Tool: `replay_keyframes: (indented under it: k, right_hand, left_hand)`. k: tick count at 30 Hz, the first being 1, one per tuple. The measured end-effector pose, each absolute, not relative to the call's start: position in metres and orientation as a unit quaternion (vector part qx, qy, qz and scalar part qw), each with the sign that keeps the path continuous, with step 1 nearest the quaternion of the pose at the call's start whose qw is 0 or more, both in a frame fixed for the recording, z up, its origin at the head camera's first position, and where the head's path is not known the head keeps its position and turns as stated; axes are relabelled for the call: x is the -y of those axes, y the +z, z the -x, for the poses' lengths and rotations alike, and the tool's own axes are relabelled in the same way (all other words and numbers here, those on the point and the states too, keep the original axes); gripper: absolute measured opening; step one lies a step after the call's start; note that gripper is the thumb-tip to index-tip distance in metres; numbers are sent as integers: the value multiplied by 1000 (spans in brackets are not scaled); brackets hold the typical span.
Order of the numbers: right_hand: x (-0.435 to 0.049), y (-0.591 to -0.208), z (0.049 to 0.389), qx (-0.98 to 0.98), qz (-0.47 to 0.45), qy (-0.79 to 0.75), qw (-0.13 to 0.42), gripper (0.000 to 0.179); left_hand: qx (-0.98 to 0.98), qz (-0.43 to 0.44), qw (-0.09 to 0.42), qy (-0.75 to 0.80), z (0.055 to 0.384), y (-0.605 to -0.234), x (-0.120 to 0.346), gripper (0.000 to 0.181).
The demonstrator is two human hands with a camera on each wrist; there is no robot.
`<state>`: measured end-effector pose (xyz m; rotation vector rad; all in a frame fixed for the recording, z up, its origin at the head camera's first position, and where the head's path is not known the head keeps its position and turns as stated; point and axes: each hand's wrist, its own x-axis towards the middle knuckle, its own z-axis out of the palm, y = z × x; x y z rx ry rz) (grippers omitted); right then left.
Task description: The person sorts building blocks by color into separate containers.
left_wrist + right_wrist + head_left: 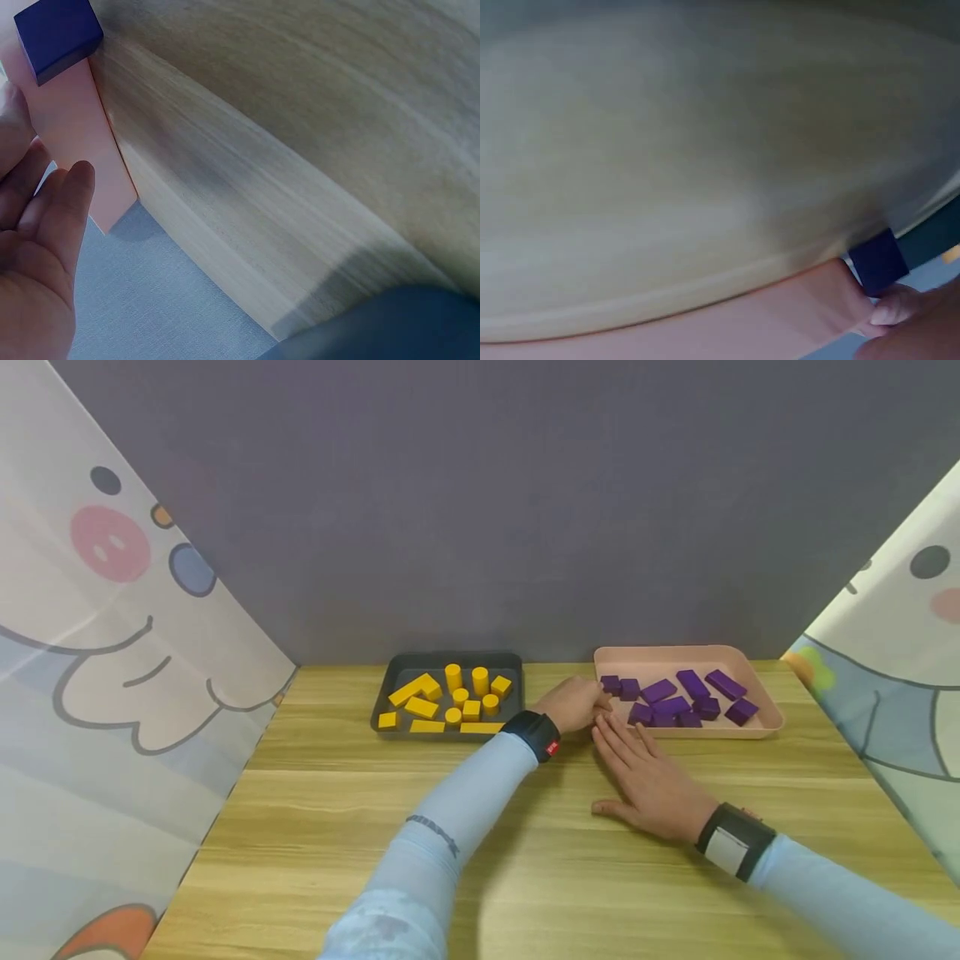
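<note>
My left hand (573,703) reaches over the near left corner of the pink tray (731,732), fingers bent inward. In the left wrist view its fingers (64,217) lie beside the tray's wall. A dark purple block (60,37) is at its fingertips by that corner; the right wrist view shows the same block (879,262) touching them. The head view hides this block behind the hand. My right hand (660,789) lies palm down on the wood just in front of the tray, fingers straight and together, thumb apart. Several purple blocks (660,691) lie inside the tray.
Left of the pink tray stands a dark grey tray (381,693) holding several yellow blocks (422,707). Both trays stand at the back of the wooden table (315,827), against a grey panel (480,510). Cartoon-printed cloth (97,677) flanks both sides.
</note>
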<state>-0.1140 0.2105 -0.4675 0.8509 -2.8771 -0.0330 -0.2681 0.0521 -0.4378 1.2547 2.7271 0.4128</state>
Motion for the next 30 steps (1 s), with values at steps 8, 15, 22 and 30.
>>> replay_keyframes:
  k: [8, 15, 22, 30]
  right_hand:
    - [-214, -477, 116, 965, -260, 1, 30, 108]
    - [-211, -468, 117, 966, -256, 22, 1, 101]
    - [-205, -457, 113, 963, -261, 70, 1, 57]
    - [-198, -451, 116, 962, -257, 93, 23, 24]
  left_hand:
    - [-894, -426, 52, 130, 268, -440, -52, 24]
    - [-892, -427, 63, 138, 271, -439, -52, 26]
    - [-891, -423, 62, 154, 271, -439, -51, 25]
    - [-887, -431, 50, 159, 271, -438, -49, 23]
